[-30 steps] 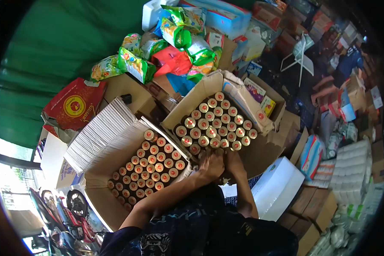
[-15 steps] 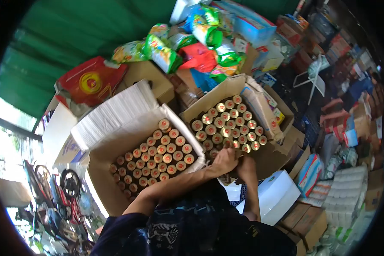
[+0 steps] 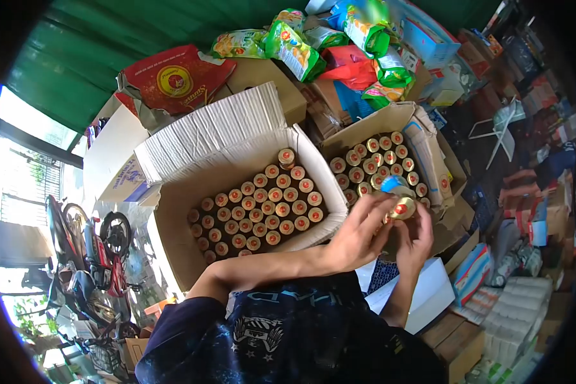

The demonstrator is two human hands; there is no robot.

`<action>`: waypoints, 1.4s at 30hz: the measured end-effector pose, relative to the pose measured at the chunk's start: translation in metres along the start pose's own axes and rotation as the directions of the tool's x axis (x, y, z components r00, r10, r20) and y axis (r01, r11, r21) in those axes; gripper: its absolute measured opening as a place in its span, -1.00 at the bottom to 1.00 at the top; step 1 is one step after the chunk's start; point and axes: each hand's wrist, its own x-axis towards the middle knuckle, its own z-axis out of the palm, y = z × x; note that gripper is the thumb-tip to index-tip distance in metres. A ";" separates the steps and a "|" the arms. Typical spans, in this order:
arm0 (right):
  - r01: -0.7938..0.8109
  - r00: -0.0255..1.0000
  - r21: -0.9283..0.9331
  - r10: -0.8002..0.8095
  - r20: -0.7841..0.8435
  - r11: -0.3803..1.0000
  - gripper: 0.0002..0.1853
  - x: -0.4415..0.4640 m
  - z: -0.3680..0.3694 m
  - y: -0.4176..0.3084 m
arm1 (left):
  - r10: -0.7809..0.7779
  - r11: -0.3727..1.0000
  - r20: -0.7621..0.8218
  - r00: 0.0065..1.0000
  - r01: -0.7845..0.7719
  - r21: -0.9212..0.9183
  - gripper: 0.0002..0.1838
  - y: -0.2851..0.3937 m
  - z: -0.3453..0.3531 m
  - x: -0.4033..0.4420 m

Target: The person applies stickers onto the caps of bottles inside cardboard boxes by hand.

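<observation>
Both my hands are raised over the near edge of the right carton (image 3: 365, 128), around a small can with a gold lid and red round emblem (image 3: 402, 208). My left hand (image 3: 360, 233) reaches across from the left, its fingers closed against the can's side. My right hand (image 3: 416, 240) has its fingers curled round the other side. Just beyond the lid is a blurred blue, rounded piece (image 3: 393, 184); I cannot tell if it belongs to the can. Gold-topped cans (image 3: 377, 158) stand upright in rows in the right carton, partly hidden by my hands.
Left of it, a white-lined open carton (image 3: 317, 160) holds many similar cans (image 3: 256, 213). Green snack bags (image 3: 294, 51) and a red printed bag (image 3: 173, 80) lie behind. A white box (image 3: 422, 294) sits by my right forearm. Motorbikes (image 3: 89, 256) stand at far left.
My hands have lifted from among the cans in the right carton, and a gold-lidded can is now between them. The view has shifted, so the cartons appear farther right.
</observation>
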 end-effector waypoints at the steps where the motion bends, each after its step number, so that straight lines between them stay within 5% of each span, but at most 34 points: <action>1: 0.052 0.998 -0.020 -0.051 0.040 0.998 -0.50 0.002 0.009 -0.005 | 0.025 0.998 -0.036 0.999 -0.023 0.064 -0.41 0.000 -0.011 -0.006; 4: 0.171 0.966 0.015 -0.170 0.195 0.985 -0.48 0.013 0.049 -0.016 | 0.024 0.979 -0.156 0.987 0.009 0.204 -0.34 -0.011 -0.043 -0.024; 6: -0.111 0.948 0.182 0.049 0.315 0.977 -0.50 0.014 0.082 -0.025 | -0.032 0.944 -0.197 0.980 0.094 0.316 -0.31 -0.019 -0.061 -0.030; 10: 0.045 0.908 -0.085 -0.005 0.418 0.995 -0.57 0.020 0.151 0.013 | -0.339 0.915 -0.341 0.877 0.392 0.098 -0.26 -0.070 -0.082 -0.051; 12: -0.009 0.887 -0.154 0.079 0.455 0.988 -0.58 0.023 0.189 0.052 | -0.437 0.891 -0.368 0.821 0.450 -0.054 -0.30 -0.096 -0.091 -0.057; 14: -0.002 0.802 -0.396 0.238 0.548 0.918 -0.64 0.039 0.209 0.042 | -0.498 0.836 -0.371 0.784 0.547 0.033 -0.32 -0.124 -0.101 -0.066; 15: -0.295 0.711 -0.366 0.459 0.534 0.883 -0.69 0.042 0.217 0.030 | -0.539 0.819 -0.348 0.768 0.573 -0.003 -0.33 -0.134 -0.107 -0.069; 18: -0.597 0.491 -0.137 0.495 0.717 0.790 -0.63 0.054 0.258 0.128 | -0.605 0.787 -0.292 0.741 0.612 -0.076 -0.33 -0.177 -0.116 -0.076; 21: -0.607 0.607 -0.250 0.643 0.467 0.754 -0.85 0.049 0.286 0.153 | -0.647 0.758 -0.245 0.722 0.642 -0.114 -0.30 -0.221 -0.112 -0.090; 25: -0.652 0.529 -0.126 0.568 0.631 0.748 -0.84 0.049 0.273 0.136 | -0.632 0.758 -0.200 0.748 0.544 -0.361 -0.31 -0.231 -0.102 -0.090; 28: -0.666 0.507 -0.120 0.565 0.650 0.736 -0.83 0.054 0.266 0.121 | -0.606 0.767 -0.167 0.777 0.517 -0.380 -0.26 -0.247 -0.098 -0.092; 34: -0.652 0.657 0.051 0.531 0.536 0.756 -0.57 0.045 0.276 0.125 | -0.618 0.746 -0.267 0.739 0.444 -0.496 -0.16 -0.255 -0.082 -0.097; 40: -0.585 0.535 -0.073 0.452 0.714 0.808 -0.48 0.052 0.266 0.126 | -0.568 0.783 -0.336 0.751 0.368 -0.501 -0.17 -0.274 -0.069 -0.103; 42: -0.357 0.665 -0.299 0.465 0.584 0.885 -0.50 0.048 0.266 0.114 | -0.558 0.814 -0.360 0.748 0.409 -0.412 -0.18 -0.275 -0.067 -0.106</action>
